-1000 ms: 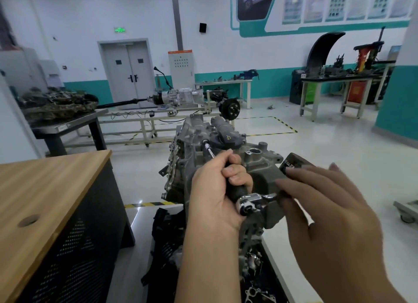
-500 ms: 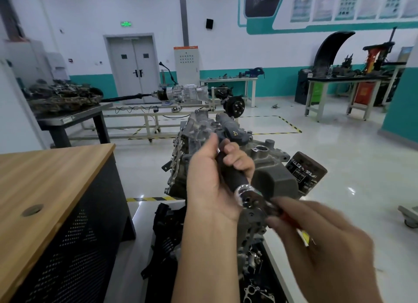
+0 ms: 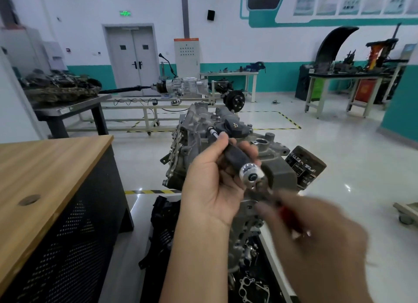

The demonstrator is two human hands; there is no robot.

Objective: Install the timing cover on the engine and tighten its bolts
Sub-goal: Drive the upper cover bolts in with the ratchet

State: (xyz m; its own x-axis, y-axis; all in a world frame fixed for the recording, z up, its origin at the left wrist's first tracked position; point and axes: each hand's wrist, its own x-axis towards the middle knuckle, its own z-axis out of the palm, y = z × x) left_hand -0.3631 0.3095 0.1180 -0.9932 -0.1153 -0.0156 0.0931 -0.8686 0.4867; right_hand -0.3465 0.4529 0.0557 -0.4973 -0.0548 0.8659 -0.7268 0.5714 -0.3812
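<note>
A grey engine [image 3: 194,131] stands on a stand in front of me, its timing cover [image 3: 278,164] facing me. My left hand [image 3: 214,189] grips the black extension bar of a ratchet [image 3: 251,175], whose socket end reaches a bolt on the engine top near the oil cap [image 3: 233,127]. The chrome ratchet head points toward me. My right hand [image 3: 316,241] is blurred and holds the ratchet's red handle [image 3: 287,212] low at the right. A black oil filter [image 3: 305,164] sticks out at the engine's right.
A wooden-topped bench [image 3: 45,171] stands close on my left. Loose parts lie in the tray [image 3: 253,287] under the engine. Farther back are a gearbox rig [image 3: 181,87], a table with engine parts [image 3: 61,88] and workbenches [image 3: 346,79] at the right.
My right hand has swung the ratchet handle downward and toward me, from level at the right to low. My left hand stays on the extension bar. The view has shifted slightly.
</note>
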